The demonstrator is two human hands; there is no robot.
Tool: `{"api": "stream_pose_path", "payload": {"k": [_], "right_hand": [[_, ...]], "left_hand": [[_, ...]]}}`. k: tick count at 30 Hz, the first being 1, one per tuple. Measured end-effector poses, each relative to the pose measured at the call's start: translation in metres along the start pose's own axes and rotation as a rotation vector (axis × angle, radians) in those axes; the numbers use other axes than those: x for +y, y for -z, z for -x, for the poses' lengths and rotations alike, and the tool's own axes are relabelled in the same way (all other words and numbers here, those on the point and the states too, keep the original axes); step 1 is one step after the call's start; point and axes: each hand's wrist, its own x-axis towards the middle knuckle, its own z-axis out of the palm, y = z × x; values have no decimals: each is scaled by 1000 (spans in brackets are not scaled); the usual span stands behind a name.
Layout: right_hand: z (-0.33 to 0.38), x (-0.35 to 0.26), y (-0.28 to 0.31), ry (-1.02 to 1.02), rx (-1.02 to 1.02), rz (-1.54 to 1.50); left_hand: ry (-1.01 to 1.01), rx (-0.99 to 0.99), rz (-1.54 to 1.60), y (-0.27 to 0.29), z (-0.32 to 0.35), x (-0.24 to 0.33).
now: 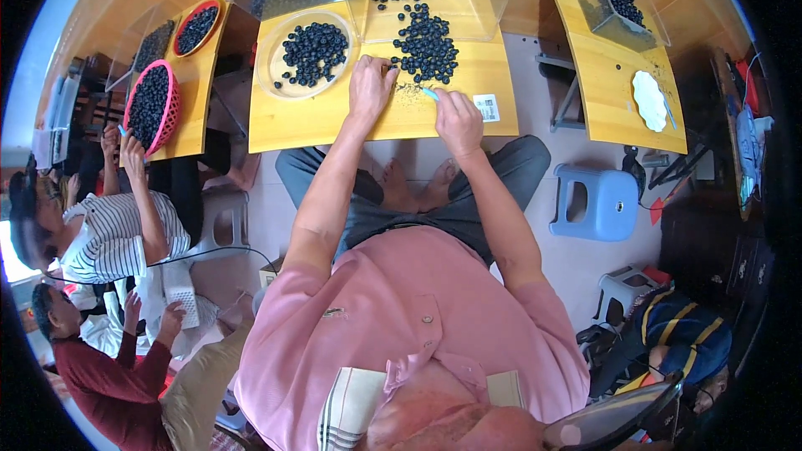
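Note:
My right hand [458,123] is closed around a slim light-blue tool [429,93], its tip pointing left toward the other hand. My left hand [372,85] has its fingers pinched together at the edge of a spread of small dark round balls [426,46], like beads or berries; what sits between the fingertips is too small to make out. Fine dark crumbs [409,98] lie on the yellow table [334,121] between both hands. Left of my left hand, a shallow clear round dish [266,67] holds more dark balls.
A clear box [288,8] of dark balls stands at the far left of my table. A small white printed label [486,108] lies right of my right hand. Left, people work by a pink basket [171,108]. A blue stool [595,202] stands right, below another yellow table [606,108].

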Motion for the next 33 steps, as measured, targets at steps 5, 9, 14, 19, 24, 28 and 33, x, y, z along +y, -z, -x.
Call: {"api": "stream_pose_path", "payload": {"k": [5, 9, 14, 19, 24, 28, 33], "right_hand": [[1, 1, 0, -6, -7, 5], [1, 1, 0, 17, 12, 33], [-1, 0, 3, 10, 3, 27], [0, 0, 1, 68, 15, 18], [-2, -2, 3, 127, 4, 34], [-2, -1, 3, 143, 2, 60], [-2, -2, 3, 139, -10, 67]], "left_hand": [[62, -22, 43, 3, 4, 8], [242, 1, 423, 5, 24, 18], [203, 67, 580, -5, 44, 32], [224, 11, 589, -15, 52, 31], [253, -60, 675, -18, 53, 29], [244, -70, 645, -16, 53, 31], [233, -73, 634, -18, 53, 28]]}}
